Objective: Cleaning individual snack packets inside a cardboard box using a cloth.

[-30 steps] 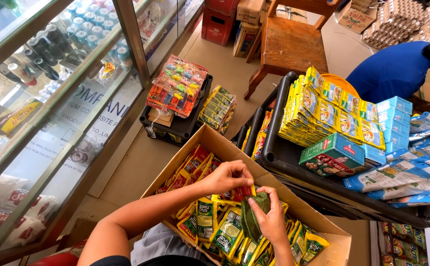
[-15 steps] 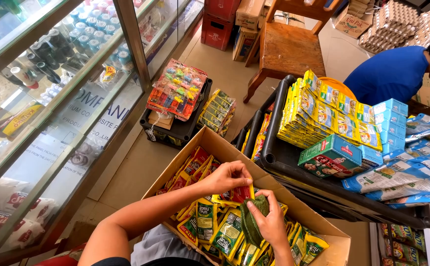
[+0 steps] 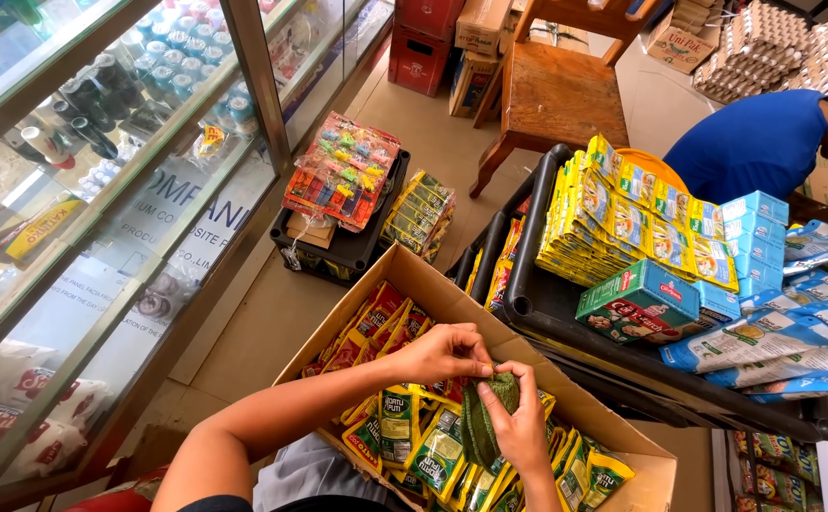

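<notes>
Fingertips of left hand [image 3: 441,353] and right hand [image 3: 516,417] pinch a soft, crinkly dark-green foil sachet [image 3: 483,417] between them. Likely light and limp; best held by its top edge, over the open brown cardboard box [image 3: 433,284].

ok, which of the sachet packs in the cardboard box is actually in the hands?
The dark green pack, pinched at its top by the left hand and right hand; the others lie untouched.

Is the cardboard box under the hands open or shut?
Open: the cardboard box has flaps spread, sachets showing inside.
</notes>
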